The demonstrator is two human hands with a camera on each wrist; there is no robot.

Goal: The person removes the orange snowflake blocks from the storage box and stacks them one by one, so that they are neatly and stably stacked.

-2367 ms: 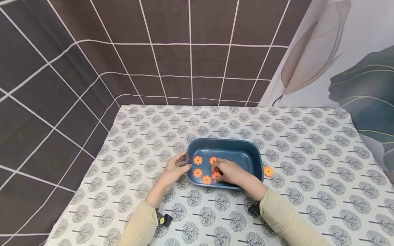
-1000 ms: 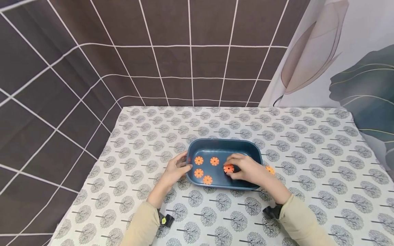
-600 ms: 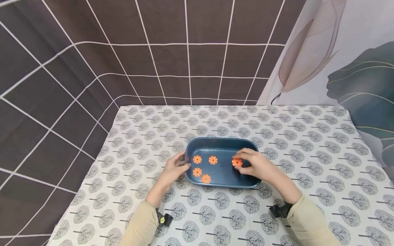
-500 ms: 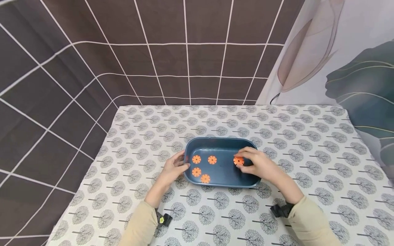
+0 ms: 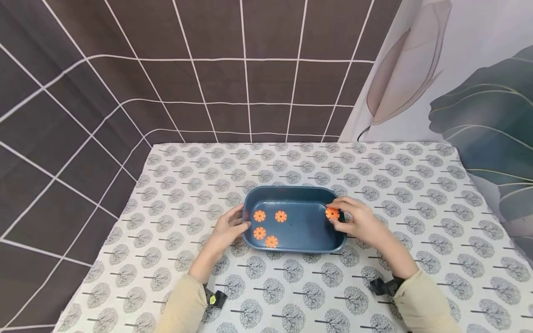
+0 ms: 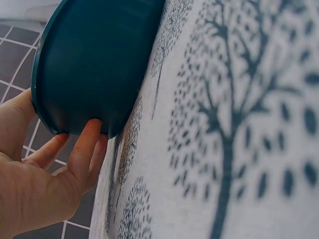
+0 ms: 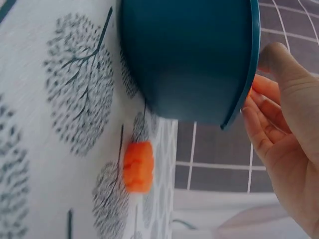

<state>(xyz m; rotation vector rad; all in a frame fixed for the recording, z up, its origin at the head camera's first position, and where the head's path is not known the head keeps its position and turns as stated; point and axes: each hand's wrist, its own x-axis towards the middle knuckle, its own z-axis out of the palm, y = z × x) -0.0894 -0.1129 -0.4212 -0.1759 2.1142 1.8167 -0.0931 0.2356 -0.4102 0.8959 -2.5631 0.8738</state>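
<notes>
A dark blue oblong tub (image 5: 304, 230) stands on the cloth. My left hand (image 5: 225, 232) grips its left end, thumb at the rim; in the left wrist view the fingers (image 6: 83, 154) press the outer wall. At the tub's right end, my right hand (image 5: 359, 222) pinches an orange notched disc (image 5: 332, 213) with a hole in its middle, up near the rim. Several similar orange discs (image 5: 281, 216) lie flat in the left part of the tub. From the right wrist view, the tub wall hides most of the pinched disc.
Outside the tub's right end, a thick orange grooved piece (image 7: 138, 167) sits on the cloth; my right hand hides it in the head view. A tree-patterned cloth (image 5: 283, 296) covers the table. Behind stands a dark grid-patterned curtain (image 5: 216, 83).
My right hand took an orange disc from the tub's near middle and carried it right, then up to the right end. My left hand stays at the left end. The head view shifts slightly.
</notes>
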